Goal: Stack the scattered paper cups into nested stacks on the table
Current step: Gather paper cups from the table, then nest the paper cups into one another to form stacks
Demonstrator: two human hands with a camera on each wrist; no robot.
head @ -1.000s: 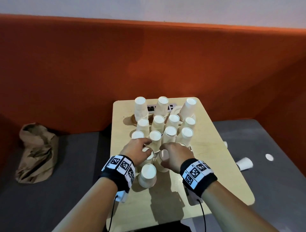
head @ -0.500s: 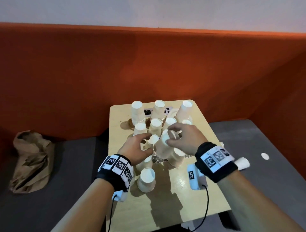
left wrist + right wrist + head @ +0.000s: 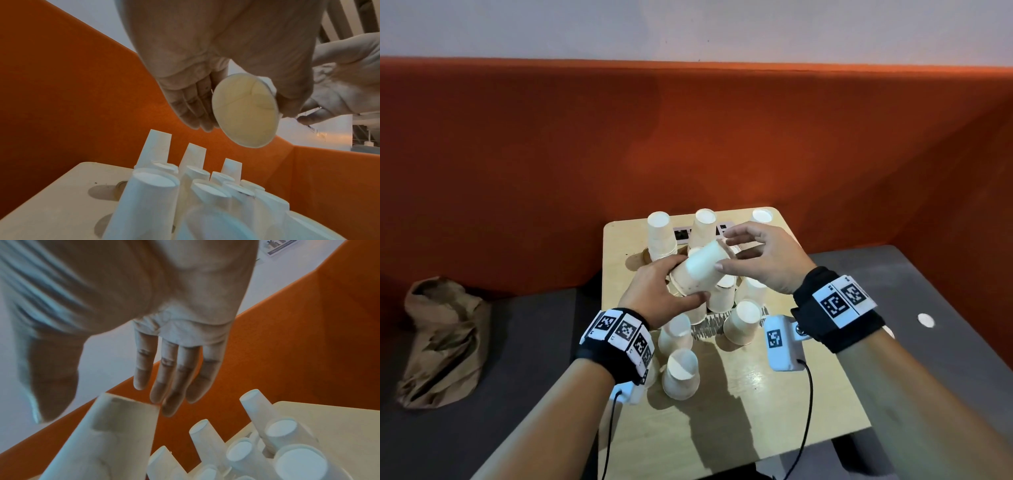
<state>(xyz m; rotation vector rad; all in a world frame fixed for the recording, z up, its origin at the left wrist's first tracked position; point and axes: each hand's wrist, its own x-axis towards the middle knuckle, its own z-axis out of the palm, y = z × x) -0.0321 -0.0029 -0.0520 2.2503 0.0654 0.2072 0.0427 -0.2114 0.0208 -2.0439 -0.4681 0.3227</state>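
Many white paper cups stand upside down on the small wooden table [image 3: 756, 404], with three taller nested stacks [image 3: 703, 226] at the back and single cups [image 3: 681, 373] near the front. My left hand [image 3: 686, 279] grips a tilted nested stack of cups [image 3: 698, 270] above the cluster; its open mouth [image 3: 244, 113] faces the left wrist camera. My right hand [image 3: 726, 250] hovers just right of that stack, fingers [image 3: 170, 378] straight and spread. Its thumb touches the top cup's side near the base.
A crumpled brown paper bag [image 3: 441, 342] lies on the grey bench to the left. An orange padded partition [image 3: 688, 137] rises behind the table. A small white disc [image 3: 925, 319] lies on the grey surface at right. A marker strip [image 3: 681, 234] sits among the back stacks.
Both hands rose from the table. The right hand lifted a cup, set it over the left hand's cup, then opened; the left hand now holds the stack tilted.
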